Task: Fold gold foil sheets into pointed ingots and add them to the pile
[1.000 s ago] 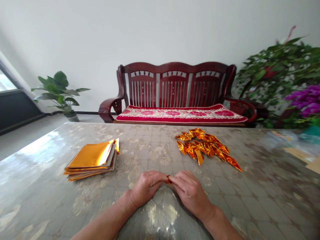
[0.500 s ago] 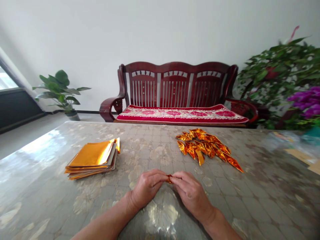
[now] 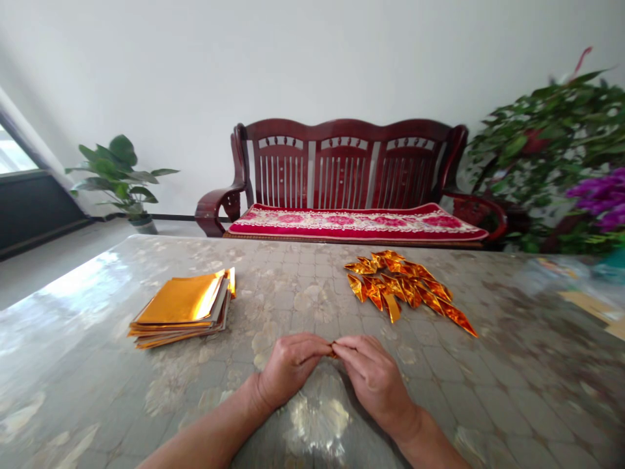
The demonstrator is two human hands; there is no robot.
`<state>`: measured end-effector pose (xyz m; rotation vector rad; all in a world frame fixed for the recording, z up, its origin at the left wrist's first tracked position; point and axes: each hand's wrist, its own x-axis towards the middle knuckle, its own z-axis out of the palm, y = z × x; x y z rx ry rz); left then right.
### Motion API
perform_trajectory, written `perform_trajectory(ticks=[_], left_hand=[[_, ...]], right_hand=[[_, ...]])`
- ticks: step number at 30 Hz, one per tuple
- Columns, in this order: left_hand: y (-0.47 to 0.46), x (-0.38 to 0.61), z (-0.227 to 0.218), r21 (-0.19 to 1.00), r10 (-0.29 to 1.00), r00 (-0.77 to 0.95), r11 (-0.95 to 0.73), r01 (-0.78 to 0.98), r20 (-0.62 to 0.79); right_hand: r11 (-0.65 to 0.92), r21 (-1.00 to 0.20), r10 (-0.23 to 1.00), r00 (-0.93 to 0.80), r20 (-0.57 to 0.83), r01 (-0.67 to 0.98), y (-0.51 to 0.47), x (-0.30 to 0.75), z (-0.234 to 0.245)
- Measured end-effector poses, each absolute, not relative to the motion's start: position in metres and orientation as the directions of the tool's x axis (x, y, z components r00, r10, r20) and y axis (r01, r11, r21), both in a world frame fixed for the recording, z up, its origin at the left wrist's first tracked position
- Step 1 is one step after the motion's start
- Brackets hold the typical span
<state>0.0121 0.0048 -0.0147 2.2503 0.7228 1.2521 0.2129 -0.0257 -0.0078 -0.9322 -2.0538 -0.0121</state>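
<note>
Both my hands meet over the front middle of the table [image 3: 312,293], pinching a small piece of shiny orange-gold foil paper [image 3: 333,351] between them. My left hand [image 3: 296,361] is closed on its left end, my right hand [image 3: 372,369] on its right end. Fingers cover most of the piece, so its folded shape is hidden. Beyond the left hand lies a stack of square gold foil sheets [image 3: 180,301], with grey edges and undersides showing. Past the right hand rests a cluster of folded foil pieces [image 3: 410,286] with pointed ends.
At the right edge of the table are a clear plastic bag [image 3: 549,273] and flat brown card [image 3: 588,306]. A dark red wooden bench [image 3: 339,176] stands behind the table. Plants [image 3: 122,172] rise at the back on both sides.
The fingertips have drawn slightly closer together, and less of the foil piece shows between them. The stack and the folded pieces stay in place; the view has shifted slightly.
</note>
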Motion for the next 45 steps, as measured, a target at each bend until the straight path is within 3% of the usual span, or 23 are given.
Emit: perform_trajectory(ticks=[8,19,28,40,45], left_hand=[[0.002,0.012,-0.013,0.632,0.655,0.452,-0.741,0.227,0.606],[0.001,0.012,-0.015,0.688,0.721,0.445,-0.673,0.272,0.53],[0.0,0.013,-0.015,0.659,0.71,0.452,-0.691,0.298,0.541],[0.001,0.013,-0.02,0.651,0.727,0.428,-0.679,0.338,0.536],[0.007,0.013,-0.021,0.719,0.801,0.373,-0.59,0.366,0.468]], right_hand=[[0.74,-0.32,0.586,-0.335,0.738,0.591,-0.024,0.214,-0.011],[0.72,-0.424,0.643,-0.299,0.705,0.549,-0.022,0.211,-0.012],[0.677,-0.546,0.711,-0.246,0.659,0.494,-0.022,0.205,-0.014],[0.656,-0.582,0.733,-0.225,0.641,0.481,-0.022,0.2,-0.015],[0.639,-0.605,0.755,-0.236,0.612,0.476,-0.016,0.2,-0.015]])
